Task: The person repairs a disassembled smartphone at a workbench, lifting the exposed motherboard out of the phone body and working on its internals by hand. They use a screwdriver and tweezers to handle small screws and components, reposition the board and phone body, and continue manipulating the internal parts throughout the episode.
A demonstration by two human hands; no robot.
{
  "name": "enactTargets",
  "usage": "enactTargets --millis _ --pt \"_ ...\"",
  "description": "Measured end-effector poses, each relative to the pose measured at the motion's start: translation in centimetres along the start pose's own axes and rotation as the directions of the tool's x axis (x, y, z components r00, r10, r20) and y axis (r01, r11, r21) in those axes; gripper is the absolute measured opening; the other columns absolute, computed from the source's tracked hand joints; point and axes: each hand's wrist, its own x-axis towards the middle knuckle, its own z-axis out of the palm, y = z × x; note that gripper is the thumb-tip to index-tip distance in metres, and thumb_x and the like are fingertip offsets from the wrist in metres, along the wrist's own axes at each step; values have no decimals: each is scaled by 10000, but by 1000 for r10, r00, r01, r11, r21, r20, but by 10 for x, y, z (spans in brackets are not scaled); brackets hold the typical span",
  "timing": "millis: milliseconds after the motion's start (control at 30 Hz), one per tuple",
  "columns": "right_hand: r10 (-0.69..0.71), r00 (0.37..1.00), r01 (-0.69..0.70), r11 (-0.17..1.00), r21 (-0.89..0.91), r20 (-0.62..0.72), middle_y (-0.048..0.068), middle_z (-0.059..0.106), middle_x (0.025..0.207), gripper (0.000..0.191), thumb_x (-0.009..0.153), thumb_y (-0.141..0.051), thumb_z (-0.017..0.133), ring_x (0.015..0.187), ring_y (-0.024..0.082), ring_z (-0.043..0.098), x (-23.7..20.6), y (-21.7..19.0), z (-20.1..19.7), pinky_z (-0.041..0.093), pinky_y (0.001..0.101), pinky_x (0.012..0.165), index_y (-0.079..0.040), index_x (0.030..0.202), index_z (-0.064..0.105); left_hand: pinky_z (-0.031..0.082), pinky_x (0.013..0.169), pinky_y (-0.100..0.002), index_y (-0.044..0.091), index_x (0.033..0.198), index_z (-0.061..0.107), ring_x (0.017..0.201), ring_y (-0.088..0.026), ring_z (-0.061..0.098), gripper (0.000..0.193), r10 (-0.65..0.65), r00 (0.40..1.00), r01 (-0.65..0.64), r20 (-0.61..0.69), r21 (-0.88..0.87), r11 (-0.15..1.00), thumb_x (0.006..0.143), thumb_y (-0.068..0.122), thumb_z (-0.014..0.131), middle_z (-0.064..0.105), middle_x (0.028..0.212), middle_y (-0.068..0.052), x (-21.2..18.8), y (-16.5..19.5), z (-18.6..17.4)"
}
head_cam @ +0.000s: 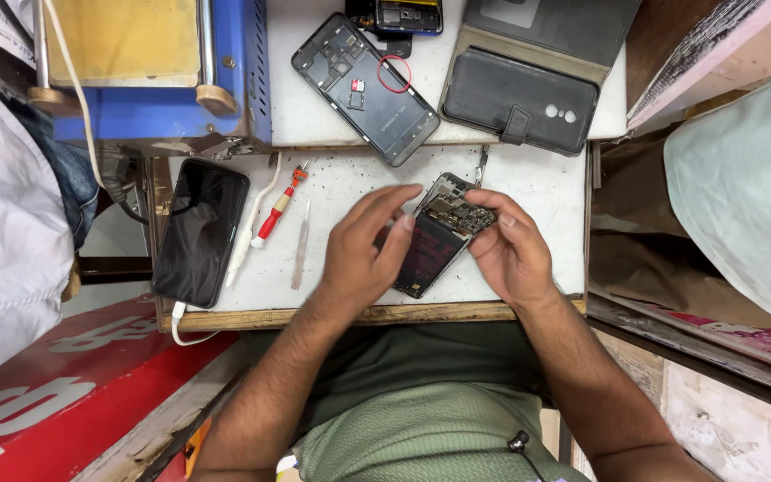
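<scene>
Bare circuit board faces up on the opened phone (439, 236), which I've got pinched between both hands over the white bench top (350, 192): right hand (512, 250) clamped on its 1 o'clock end, left hand (363, 250) with fingers closed against its left long edge. Long axis runs 7 to 1 o'clock, battery end toward me. Left fingertips sit nearer the board; red screwdriver (277, 210) lies at 9 o'clock, well apart.

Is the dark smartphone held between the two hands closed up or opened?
Opened: the dark smartphone has no back cover, with its circuit board and dark battery exposed between the left hand and right hand.
</scene>
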Motion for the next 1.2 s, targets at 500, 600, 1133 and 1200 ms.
enactTargets --millis 500,600,1133,1200 --pt "27 997 -25 999 27 -78 219 564 1475 529 1060 -119 374 1384 301 560 3 -6 11 412 459 1230 23 1570 384 615 835 -274 118 1238 729 977 -166 761 256 -57 990 70 130 -103 992 989 85 679 755 1107 -72 38 -14 10" --pt "33 998 -30 998 52 -61 212 568 1474 532 1058 -113 374 1387 310 560 6 -7 12 413 483 1231 -9 1580 372 618 834 -276 117 1256 719 982 -176 761 282 -37 992 51 119 -113 992 982 71 670 749 1116 -81 36 -12 10" --pt "57 992 -46 994 95 -114 238 570 1450 515 1052 -91 363 1371 331 563 5 -10 15 422 507 1207 -30 1563 376 616 821 -312 118 1162 761 936 -207 766 217 23 975 -40 223 72 997 964 68 690 765 1068 -84 55 2 -1" --pt "65 990 -53 994 97 -127 244 565 1454 518 1053 -89 370 1378 331 557 5 -10 15 413 507 1218 -28 1567 380 620 802 -307 107 1135 754 915 -197 770 196 -10 972 -3 236 56 998 946 86 706 766 1066 -81 57 3 0"
